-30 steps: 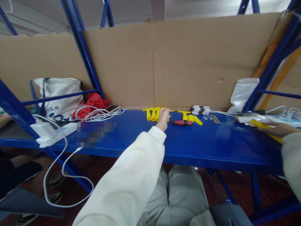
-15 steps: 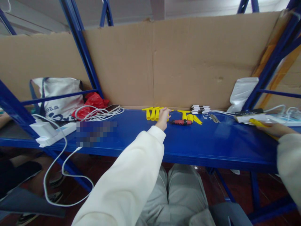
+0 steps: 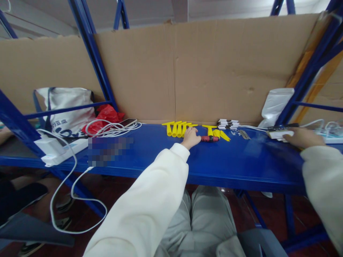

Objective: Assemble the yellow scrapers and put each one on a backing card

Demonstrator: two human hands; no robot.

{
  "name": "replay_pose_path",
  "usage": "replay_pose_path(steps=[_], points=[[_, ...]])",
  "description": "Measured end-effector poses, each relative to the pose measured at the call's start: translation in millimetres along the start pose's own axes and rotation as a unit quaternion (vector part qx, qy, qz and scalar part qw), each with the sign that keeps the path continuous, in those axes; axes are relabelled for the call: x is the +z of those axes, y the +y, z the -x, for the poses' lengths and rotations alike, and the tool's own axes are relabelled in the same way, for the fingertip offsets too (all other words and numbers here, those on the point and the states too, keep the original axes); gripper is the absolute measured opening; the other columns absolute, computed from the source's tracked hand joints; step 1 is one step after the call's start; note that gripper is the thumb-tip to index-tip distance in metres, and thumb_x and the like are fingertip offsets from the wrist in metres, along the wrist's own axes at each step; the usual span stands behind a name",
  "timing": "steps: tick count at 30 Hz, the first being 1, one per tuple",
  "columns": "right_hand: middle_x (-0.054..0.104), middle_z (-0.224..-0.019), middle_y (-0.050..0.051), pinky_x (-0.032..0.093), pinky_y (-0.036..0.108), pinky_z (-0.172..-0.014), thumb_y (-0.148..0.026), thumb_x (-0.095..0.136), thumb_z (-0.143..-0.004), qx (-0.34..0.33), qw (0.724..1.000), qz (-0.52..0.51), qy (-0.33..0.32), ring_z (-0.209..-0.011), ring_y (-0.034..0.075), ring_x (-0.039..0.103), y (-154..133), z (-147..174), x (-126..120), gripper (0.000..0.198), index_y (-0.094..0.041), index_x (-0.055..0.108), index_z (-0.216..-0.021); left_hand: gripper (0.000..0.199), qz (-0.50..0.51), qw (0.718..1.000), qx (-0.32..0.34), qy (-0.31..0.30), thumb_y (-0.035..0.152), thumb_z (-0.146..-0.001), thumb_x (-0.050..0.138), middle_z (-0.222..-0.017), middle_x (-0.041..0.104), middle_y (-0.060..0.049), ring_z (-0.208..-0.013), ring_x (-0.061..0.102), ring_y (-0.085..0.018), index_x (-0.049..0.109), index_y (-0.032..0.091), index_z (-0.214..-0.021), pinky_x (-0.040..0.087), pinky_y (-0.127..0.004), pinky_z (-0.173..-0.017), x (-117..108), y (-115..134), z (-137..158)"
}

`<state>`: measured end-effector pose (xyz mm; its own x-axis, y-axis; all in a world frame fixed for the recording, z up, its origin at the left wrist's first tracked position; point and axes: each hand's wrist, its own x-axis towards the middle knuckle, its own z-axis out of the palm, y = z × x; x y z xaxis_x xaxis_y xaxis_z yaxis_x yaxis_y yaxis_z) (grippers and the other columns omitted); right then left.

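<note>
A loose cream-white left sleeve (image 3: 144, 203) billows in soft, broad folds and narrows into a snug matching cuff (image 3: 180, 151). The right sleeve (image 3: 321, 178), in the same pale colour, is partly cut off at the right edge. Greyish trousers (image 3: 210, 217) crease over both thighs.

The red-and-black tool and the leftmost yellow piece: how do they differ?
The tool is red and black, the T-shaped piece all yellow. The tool lies crosswise; the T-shaped piece's tube points toward the person. The tool is right of the left hand, the T-shaped piece left. Both lie on the blue table.
</note>
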<state>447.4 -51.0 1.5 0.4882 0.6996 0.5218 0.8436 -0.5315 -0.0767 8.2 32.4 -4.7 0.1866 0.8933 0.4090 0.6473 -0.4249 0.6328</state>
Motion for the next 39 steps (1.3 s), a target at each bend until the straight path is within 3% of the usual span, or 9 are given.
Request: replay_pose_path(steps=[2, 6, 12, 16, 21, 25, 31, 36, 39], points=[[0.066, -0.120, 0.029, 0.048, 0.045, -0.079, -0.031, 0.063, -0.085, -0.001, 0.998, 0.006, -0.062, -0.111, 0.036, 0.065, -37.3, 8.8, -26.2, 0.043, -0.016, 0.069, -0.124, 0.032, -0.059, 0.998, 0.011, -0.030, 0.012, -0.075, 0.061, -0.122, 0.065, -0.015, -0.122, 0.056, -0.025, 0.066, 0.012, -0.107, 0.039, -0.035, -0.107, 1.4, -1.9, 1.1], [0.070, -0.117, 0.020, 0.049, 0.036, -0.085, -0.029, 0.052, -0.092, -0.098, 0.990, -0.062, -0.079, -0.112, 0.030, 0.066, -119.6, 26.9, -62.3, 0.038, -0.014, 0.070, -0.122, 0.032, -0.110, 0.991, 0.018, -0.072, 0.015, -0.077, 0.061, -0.121, 0.066, -0.013, -0.121, 0.057, -0.025, 0.068, 0.014, -0.109, 0.041, -0.035, -0.106, 0.8, -2.1, 1.2], [0.074, -0.108, 0.012, 0.050, 0.028, -0.085, -0.026, 0.052, -0.090, -0.269, 0.947, -0.107, -0.140, -0.101, 0.024, 0.069, -228.3, 52.0, -62.4, 0.033, -0.015, 0.075, -0.111, 0.033, -0.101, 0.988, 0.061, -0.095, 0.010, -0.080, 0.058, -0.122, 0.067, -0.014, -0.121, 0.058, -0.023, 0.068, 0.010, -0.112, 0.040, -0.031, -0.108, -1.9, 3.6, 3.6], [0.073, -0.114, 0.012, 0.049, 0.029, -0.090, -0.023, 0.052, -0.087, -0.281, 0.931, -0.100, -0.212, -0.105, 0.024, 0.068, -272.8, 62.8, -57.2, 0.035, -0.015, 0.075, -0.113, 0.033, -0.089, 0.990, 0.071, -0.081, 0.008, -0.081, 0.056, -0.121, 0.067, -0.013, -0.119, 0.060, -0.022, 0.067, 0.010, -0.113, 0.042, -0.031, -0.107, -3.5, 6.2, 5.9], [0.065, -0.130, 0.012, 0.046, 0.045, -0.099, -0.026, 0.047, -0.089, -0.183, 0.951, -0.105, -0.228, -0.120, 0.031, 0.061, -290.3, 80.9, -55.3, 0.040, -0.022, 0.072, -0.120, 0.033, -0.077, 0.991, 0.079, -0.070, 0.006, -0.081, 0.055, -0.122, 0.068, -0.013, -0.119, 0.060, -0.022, 0.067, 0.010, -0.112, 0.042, -0.033, -0.108, -5.4, 6.1, 6.4], [0.065, -0.130, 0.012, 0.042, 0.054, -0.102, -0.030, 0.040, -0.092, -0.155, 0.956, -0.117, -0.221, -0.122, 0.033, 0.059, -287.5, 91.8, -52.4, 0.043, -0.023, 0.073, -0.119, 0.032, -0.072, 0.992, 0.076, -0.073, 0.005, -0.079, 0.056, -0.121, 0.068, -0.014, -0.119, 0.060, -0.023, 0.068, 0.011, -0.109, 0.041, -0.034, -0.109, -5.3, 3.8, 5.2], [0.058, -0.141, 0.002, 0.040, 0.053, -0.107, -0.037, 0.049, -0.087, -0.182, 0.941, -0.156, -0.238, -0.129, 0.032, 0.054, -279.8, 86.4, -41.1, 0.045, -0.032, 0.067, -0.129, 0.032, -0.059, 0.993, 0.072, -0.077, 0.005, -0.079, 0.055, -0.121, 0.068, -0.013, -0.119, 0.060, -0.023, 0.068, 0.012, -0.108, 0.041, -0.035, -0.109, -5.8, 2.0, 5.7], [0.064, -0.133, 0.004, 0.046, 0.036, -0.103, -0.035, 0.053, -0.086, -0.198, 0.936, -0.194, -0.219, -0.124, 0.027, 0.059, -279.6, 84.4, -32.6, 0.044, -0.026, 0.069, -0.125, 0.031, -0.059, 0.993, 0.070, -0.076, 0.005, -0.080, 0.055, -0.121, 0.068, -0.012, -0.120, 0.059, -0.023, 0.068, 0.014, -0.107, 0.041, -0.034, -0.110, -7.3, 3.7, 7.7], [0.064, -0.133, 0.008, 0.046, 0.036, -0.102, -0.037, 0.053, -0.085, -0.180, 0.941, -0.195, -0.210, -0.123, 0.027, 0.060, -282.3, 86.6, -29.6, 0.046, -0.022, 0.067, -0.127, 0.032, -0.056, 0.993, 0.072, -0.079, 0.005, -0.079, 0.055, -0.122, 0.068, -0.013, -0.120, 0.059, -0.023, 0.068, 0.013, -0.107, 0.040, -0.034, -0.111, -8.5, 4.5, 8.6]])
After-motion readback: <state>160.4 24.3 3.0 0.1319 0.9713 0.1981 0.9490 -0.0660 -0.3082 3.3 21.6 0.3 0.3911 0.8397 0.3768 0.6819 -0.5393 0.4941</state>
